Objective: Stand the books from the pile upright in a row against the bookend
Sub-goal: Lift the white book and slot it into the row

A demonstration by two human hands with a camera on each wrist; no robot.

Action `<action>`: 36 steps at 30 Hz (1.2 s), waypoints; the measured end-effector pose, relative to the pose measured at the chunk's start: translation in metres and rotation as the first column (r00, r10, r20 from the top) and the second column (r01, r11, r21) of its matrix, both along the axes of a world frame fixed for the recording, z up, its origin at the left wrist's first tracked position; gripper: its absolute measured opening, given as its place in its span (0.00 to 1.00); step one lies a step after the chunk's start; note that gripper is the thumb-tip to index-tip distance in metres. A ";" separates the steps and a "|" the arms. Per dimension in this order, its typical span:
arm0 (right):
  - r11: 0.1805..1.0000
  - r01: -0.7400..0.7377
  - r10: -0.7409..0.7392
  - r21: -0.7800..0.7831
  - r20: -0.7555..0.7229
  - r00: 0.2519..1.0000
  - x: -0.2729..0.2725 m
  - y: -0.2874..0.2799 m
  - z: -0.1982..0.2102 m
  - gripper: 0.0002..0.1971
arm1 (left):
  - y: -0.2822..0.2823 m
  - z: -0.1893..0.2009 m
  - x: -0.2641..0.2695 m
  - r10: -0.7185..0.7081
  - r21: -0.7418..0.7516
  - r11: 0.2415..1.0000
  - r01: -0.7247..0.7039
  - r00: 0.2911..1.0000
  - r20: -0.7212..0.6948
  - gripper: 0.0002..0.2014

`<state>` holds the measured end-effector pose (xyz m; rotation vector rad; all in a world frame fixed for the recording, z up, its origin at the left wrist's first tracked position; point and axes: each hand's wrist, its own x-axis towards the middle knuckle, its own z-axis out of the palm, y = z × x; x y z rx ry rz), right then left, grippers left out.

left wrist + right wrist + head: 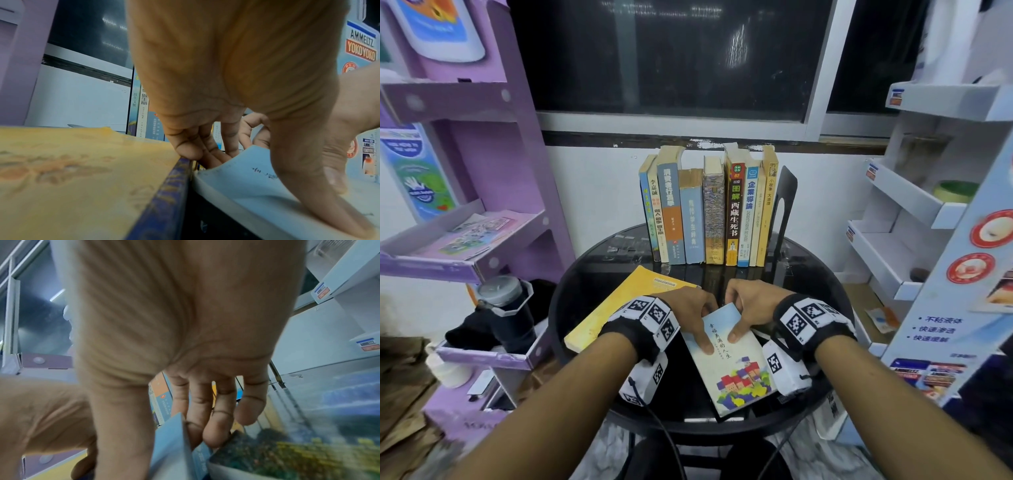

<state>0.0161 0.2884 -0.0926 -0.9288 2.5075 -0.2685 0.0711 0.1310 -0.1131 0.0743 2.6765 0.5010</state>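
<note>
Books already stand upright in a row at the back of the round surface, the rightmost leaning on the black bookend. A pale blue book lies flat near the front edge, a yellow book just beside it on the left. Both hands work its far end: the left hand has its thumb pressed on the cover and fingers curled under the far edge, and the right hand pinches the same end, thumb on top, fingers beneath. This looks like the pick-up step. Next comes lifting, turning it upright, and setting it at the row's left end, where open room remains. The book overhangs nothing visible, yet the rim is near, so lifting should go upward, not toward the person.
</note>
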 end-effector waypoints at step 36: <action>0.806 0.208 -0.101 -0.554 0.219 0.971 -0.021 0.035 0.072 0.07 | 0.006 0.047 -0.041 0.469 0.773 0.635 0.004 0.793 -0.389 0.16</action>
